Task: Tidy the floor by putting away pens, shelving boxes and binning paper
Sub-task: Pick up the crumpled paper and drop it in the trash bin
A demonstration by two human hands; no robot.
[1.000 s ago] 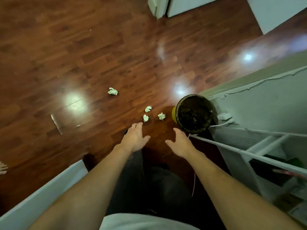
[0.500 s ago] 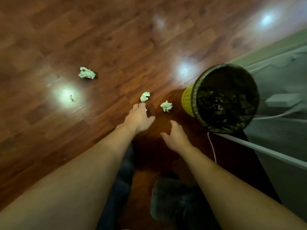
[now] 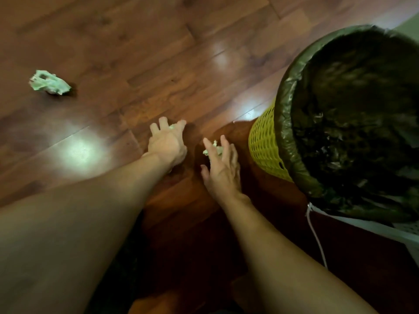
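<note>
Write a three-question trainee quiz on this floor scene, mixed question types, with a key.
1. True or false: the bin is yellow with a dark liner.
2. Which paper ball lies apart from both hands?
A. the one by the left hand
B. the far-left ball
C. the one by the right hand
3. Fill in: the bin stands nearest the ____ hand.

Key: 1 true; 2 B; 3 right.
</note>
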